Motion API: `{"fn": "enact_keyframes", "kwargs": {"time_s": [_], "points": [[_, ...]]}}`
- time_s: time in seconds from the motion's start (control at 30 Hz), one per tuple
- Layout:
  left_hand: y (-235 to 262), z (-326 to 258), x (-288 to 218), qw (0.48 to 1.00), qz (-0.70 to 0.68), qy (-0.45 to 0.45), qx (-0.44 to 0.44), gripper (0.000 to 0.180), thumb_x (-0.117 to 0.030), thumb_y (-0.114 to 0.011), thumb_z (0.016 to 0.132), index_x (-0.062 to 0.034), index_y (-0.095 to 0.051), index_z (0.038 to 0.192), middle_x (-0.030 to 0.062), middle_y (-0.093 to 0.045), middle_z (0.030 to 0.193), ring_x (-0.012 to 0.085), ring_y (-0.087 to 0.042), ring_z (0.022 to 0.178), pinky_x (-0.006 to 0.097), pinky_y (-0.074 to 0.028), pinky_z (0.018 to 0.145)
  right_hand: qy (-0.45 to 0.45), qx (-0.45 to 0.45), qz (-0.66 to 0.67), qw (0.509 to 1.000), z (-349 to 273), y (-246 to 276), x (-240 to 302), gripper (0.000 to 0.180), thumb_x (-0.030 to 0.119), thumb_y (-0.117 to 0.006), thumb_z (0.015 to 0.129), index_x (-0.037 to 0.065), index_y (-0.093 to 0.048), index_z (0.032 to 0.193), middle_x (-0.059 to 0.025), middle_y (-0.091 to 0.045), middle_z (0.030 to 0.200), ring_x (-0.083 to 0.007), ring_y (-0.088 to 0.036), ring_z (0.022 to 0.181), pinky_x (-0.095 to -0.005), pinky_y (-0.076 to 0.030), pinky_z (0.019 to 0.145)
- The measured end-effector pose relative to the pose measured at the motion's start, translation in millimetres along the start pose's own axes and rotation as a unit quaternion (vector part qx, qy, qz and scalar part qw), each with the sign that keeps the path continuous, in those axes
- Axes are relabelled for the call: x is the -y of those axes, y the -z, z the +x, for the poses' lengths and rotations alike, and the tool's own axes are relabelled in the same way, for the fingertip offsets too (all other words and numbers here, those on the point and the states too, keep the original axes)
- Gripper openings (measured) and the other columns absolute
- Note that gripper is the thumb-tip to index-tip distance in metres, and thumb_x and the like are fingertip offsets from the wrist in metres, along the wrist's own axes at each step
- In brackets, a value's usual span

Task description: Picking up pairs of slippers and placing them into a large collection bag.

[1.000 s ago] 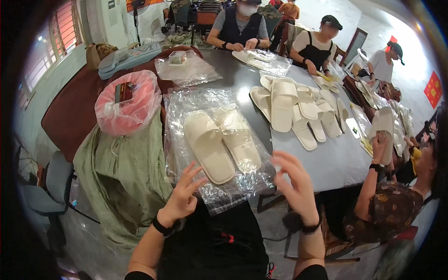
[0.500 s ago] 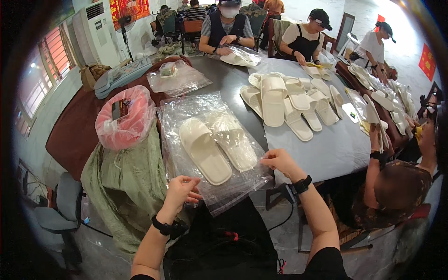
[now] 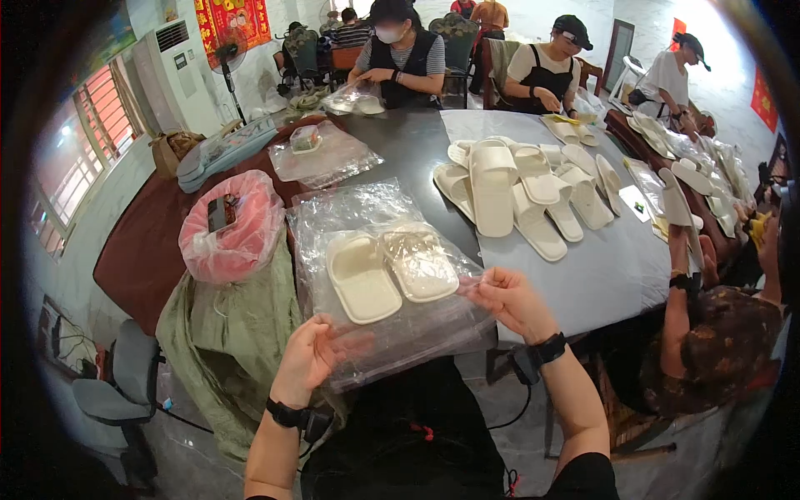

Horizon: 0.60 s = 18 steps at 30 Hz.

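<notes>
your left hand (image 3: 310, 357) pinches the near left edge of a clear plastic bag (image 3: 392, 333), thumb and fingers closed on the film. your right hand (image 3: 510, 302) grips the bag's right edge, fingers curled and pinched tight. inside the bag lies a pair of white slippers (image 3: 390, 271), side by side, over the grey table's (image 3: 600, 275) near edge. a pink bag (image 3: 233, 229) sits just left; loose slippers (image 3: 525, 187) lie further back.
</notes>
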<state>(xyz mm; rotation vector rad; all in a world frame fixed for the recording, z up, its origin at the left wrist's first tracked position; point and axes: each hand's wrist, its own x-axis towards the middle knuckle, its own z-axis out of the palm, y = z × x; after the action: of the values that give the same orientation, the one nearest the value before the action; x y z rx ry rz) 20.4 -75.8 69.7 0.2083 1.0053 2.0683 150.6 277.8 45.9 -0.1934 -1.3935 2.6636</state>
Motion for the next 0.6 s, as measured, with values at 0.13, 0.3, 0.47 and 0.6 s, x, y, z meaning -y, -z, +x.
{"fn": "enact_keyframes", "kwargs": {"time_s": [0.13,0.3,0.47,0.6], "points": [[-10.0,-0.1,-1.0,0.994,-0.079,-0.007,-0.076,0.014,-0.008,-0.053,0.098,-0.0065,-0.054,0.112,0.0163,-0.065,0.102,0.0474,-0.064,0.113,0.052,-0.057,0.091,0.023,0.035,-0.023,0.999,1.4,-10.9,-5.1,0.039,-0.014,-0.062,0.089,0.003,-0.057,0.123,-0.0208,-0.057,0.136,-0.0229,-0.068,0.109,-0.0297,-0.057,0.089],[6.8,-2.0,5.3,0.987,0.119,-0.097,-0.052,0.034,0.008,-0.063,0.088,-0.0068,-0.054,0.117,0.0132,-0.068,0.100,0.0310,-0.070,0.096,0.040,-0.060,0.082,0.099,0.054,-0.159,0.981,4.3,-27.2,2.6,0.075,-0.019,-0.066,0.081,0.007,-0.047,0.149,-0.0131,-0.050,0.140,-0.0193,-0.066,0.101,-0.0299,-0.057,0.085],[21.6,8.7,16.5,0.919,0.322,-0.219,-0.067,0.023,0.010,-0.066,0.087,-0.0031,-0.063,0.106,0.0086,-0.071,0.099,0.0149,-0.067,0.081,0.028,-0.053,0.066,0.343,0.043,-0.537,0.770,9.7,-34.5,-13.7,0.042,-0.018,-0.068,0.075,0.006,-0.069,0.109,-0.0119,-0.056,0.119,-0.0201,-0.061,0.088,-0.0324,-0.053,0.076],[29.6,16.0,22.2,0.767,0.494,-0.362,-0.192,0.007,0.006,-0.070,0.085,0.0001,-0.067,0.082,0.0005,-0.064,0.087,0.0095,-0.053,0.070,0.025,-0.042,0.059,0.500,-0.042,-0.685,0.528,5.4,-57.3,-13.3,0.023,-0.010,-0.072,0.072,0.003,-0.061,0.087,-0.0141,-0.056,0.114,-0.0261,-0.060,0.087,-0.0343,-0.051,0.074]]}}
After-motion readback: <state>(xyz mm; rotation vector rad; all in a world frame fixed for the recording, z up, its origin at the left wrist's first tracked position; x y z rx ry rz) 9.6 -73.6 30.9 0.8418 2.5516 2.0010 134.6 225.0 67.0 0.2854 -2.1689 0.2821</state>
